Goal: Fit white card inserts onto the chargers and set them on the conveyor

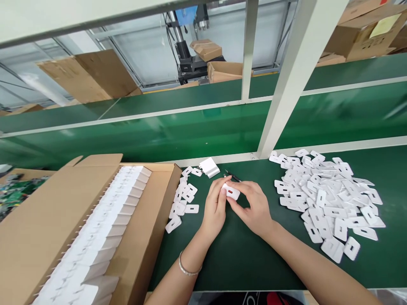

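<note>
Over the middle of the green bench, my left hand (215, 207) grips a white USB charger (233, 194) whose end with a red port faces me. My right hand (254, 205) pinches the same charger at its right side between thumb and forefinger. Most of the charger's body is hidden by my fingers. Just behind my hands lies a thin black pen-like tool (233, 174). Another white charger (210, 167) sits near the bench's back edge. Left of my left hand is a small group of white slotted cover plates (191, 208).
A large heap of white slotted plates (337, 212) spreads on the right. An open cardboard box (155, 220) on the left holds a row of white chargers (104, 228). Green circuit boards (19, 192) lie beyond it. A pale metal post (295, 80) rises behind the bench.
</note>
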Available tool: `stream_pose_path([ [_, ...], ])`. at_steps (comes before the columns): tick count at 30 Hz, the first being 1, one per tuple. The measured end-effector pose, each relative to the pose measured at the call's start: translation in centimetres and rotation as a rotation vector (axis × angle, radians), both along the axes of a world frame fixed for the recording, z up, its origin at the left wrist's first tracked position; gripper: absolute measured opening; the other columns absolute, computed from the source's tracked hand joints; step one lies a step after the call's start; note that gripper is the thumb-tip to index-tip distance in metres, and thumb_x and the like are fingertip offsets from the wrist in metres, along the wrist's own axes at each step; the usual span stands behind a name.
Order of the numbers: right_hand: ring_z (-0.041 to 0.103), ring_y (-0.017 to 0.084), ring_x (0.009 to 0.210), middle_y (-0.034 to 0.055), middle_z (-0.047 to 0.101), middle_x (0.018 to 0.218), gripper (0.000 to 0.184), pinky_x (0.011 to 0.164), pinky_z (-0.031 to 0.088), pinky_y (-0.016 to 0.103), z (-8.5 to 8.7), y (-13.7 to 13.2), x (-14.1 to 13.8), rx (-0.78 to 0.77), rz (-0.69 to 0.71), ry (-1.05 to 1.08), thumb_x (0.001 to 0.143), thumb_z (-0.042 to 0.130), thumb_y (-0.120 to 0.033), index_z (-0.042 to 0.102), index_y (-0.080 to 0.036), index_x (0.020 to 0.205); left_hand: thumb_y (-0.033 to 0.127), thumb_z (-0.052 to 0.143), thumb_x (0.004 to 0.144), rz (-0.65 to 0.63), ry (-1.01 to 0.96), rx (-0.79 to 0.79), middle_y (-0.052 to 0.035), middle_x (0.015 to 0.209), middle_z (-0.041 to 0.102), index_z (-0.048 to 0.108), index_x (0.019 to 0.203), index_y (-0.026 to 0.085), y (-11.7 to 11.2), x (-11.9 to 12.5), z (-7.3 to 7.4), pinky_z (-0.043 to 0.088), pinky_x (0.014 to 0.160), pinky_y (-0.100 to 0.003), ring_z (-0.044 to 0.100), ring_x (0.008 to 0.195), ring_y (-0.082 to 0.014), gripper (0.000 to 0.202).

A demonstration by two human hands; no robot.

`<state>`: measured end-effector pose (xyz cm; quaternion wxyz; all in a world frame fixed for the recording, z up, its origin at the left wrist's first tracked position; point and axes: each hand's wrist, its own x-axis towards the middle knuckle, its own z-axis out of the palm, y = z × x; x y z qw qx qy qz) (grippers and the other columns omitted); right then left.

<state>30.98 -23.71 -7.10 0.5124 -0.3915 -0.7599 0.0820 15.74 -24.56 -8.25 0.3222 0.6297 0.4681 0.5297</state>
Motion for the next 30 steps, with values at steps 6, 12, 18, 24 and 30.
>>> stream_pose_path([
  [6, 0.071, 0.026, 0.102, 0.0109, 0.070, 0.116, 0.040, 0.081, 0.062, 0.041, 0.3, 0.4, 0.1, -0.202, 0.037, 0.078, 0.094, 0.071, -0.034, 0.061, -0.024, 0.132, 0.045, 0.040, 0.114, 0.042, -0.065, -0.040, -0.0100, 0.132, 0.070, 0.069, 0.140, 0.030, 0.1, -0.2, 0.2, 0.058, 0.104, -0.041, 0.068, 0.121, -0.0236, 0.041],
  [12, 0.070, 0.021, 0.092, 0.0076, 0.072, 0.106, 0.018, 0.073, 0.060, 0.035, 0.2, 0.3, 0.3, -0.227, 0.070, 0.129, 0.103, 0.064, -0.032, 0.071, -0.025, 0.118, 0.053, 0.029, 0.114, -0.038, -0.104, -0.107, -0.0109, 0.144, 0.060, 0.063, 0.149, 0.034, -0.5, -0.2, 0.2, 0.062, 0.100, -0.040, 0.064, 0.130, -0.0259, 0.053],
  [18, 0.069, 0.019, 0.080, 0.0055, 0.076, 0.100, 0.014, 0.068, 0.059, 0.033, 0.4, 0.2, 0.3, -0.265, 0.085, 0.228, 0.105, 0.063, -0.033, 0.073, -0.025, 0.111, 0.051, 0.042, 0.112, -0.100, 0.020, -0.080, -0.0106, 0.143, 0.061, 0.051, 0.158, 0.035, -0.5, -0.2, -0.1, 0.054, 0.113, -0.045, 0.062, 0.132, -0.0265, 0.049],
  [24, 0.070, 0.019, 0.082, 0.0056, 0.076, 0.098, 0.018, 0.068, 0.059, 0.033, 0.7, 0.3, 0.4, -0.302, 0.096, 0.254, 0.106, 0.061, -0.036, 0.074, -0.024, 0.107, 0.047, 0.042, 0.113, -0.108, 0.054, -0.046, -0.0106, 0.147, 0.059, 0.048, 0.159, 0.036, -0.8, -0.2, -0.2, 0.049, 0.118, -0.047, 0.058, 0.137, -0.0265, 0.048],
  [30, 0.072, 0.020, 0.091, 0.0058, 0.074, 0.105, 0.015, 0.076, 0.062, 0.035, 0.5, 0.3, 0.2, -0.303, 0.095, 0.212, 0.100, 0.068, -0.029, 0.076, -0.026, 0.113, 0.048, 0.034, 0.114, -0.077, -0.029, -0.051, -0.0100, 0.142, 0.061, 0.059, 0.147, 0.033, -0.6, -0.3, 0.3, 0.051, 0.116, -0.046, 0.060, 0.135, -0.0261, 0.044],
])
